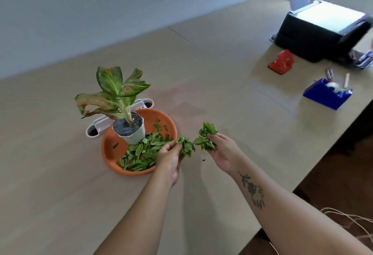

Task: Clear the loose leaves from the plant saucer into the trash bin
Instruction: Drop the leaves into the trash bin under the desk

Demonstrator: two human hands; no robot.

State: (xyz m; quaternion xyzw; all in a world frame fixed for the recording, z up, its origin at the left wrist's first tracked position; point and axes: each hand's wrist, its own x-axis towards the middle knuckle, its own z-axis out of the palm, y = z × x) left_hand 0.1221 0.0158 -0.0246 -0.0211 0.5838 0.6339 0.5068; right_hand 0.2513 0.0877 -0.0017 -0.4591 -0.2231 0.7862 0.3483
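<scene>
- Both hands, left (168,157) and right (223,151), each clutch a leaf clump, frame centre.
- Saucer (110,153) still has plenty of leaves (139,154).
- No bin visible, so early days I'd say.

The orange saucer (113,153) sits on the tan table (222,93) and serves as the reference point. A white pot (131,133) holding a plant (115,93) stands in its far half. Loose leaves (139,153) cover its near half. The left hand (169,160) is at the saucer's right rim, pinching a leaf clump (185,146). The right hand (224,153), further right of the saucer, grips a second clump (205,136). A white rack (121,116) lies directly behind the saucer.
</scene>
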